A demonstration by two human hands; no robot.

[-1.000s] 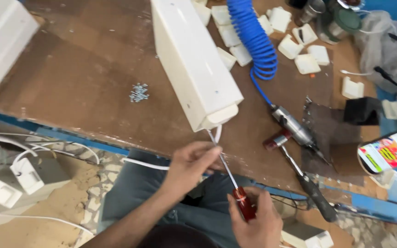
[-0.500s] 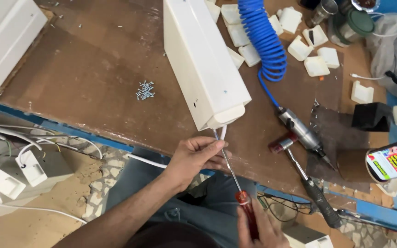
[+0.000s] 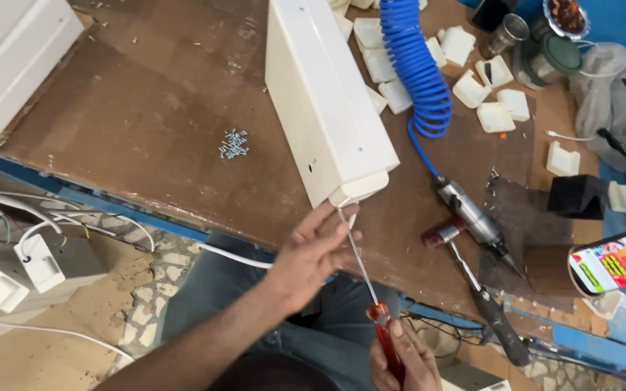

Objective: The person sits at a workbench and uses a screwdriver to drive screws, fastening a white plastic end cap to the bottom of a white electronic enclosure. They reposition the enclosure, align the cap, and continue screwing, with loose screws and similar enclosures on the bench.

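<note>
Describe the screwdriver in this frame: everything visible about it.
The screwdriver has a clear red handle, plastic by its look, and a long thin bare-metal shaft. It lies at a slant, handle low near the person's body, tip up at the end cap of the long cream casing on the brown bench. The right hand grips the handle; the left hand has its fingers beside the shaft near the tip.

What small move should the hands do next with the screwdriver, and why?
Probably turn the screwdriver with the right hand: its tip already meets the end cap of the white box, and the left hand steadies the shaft there.
</note>
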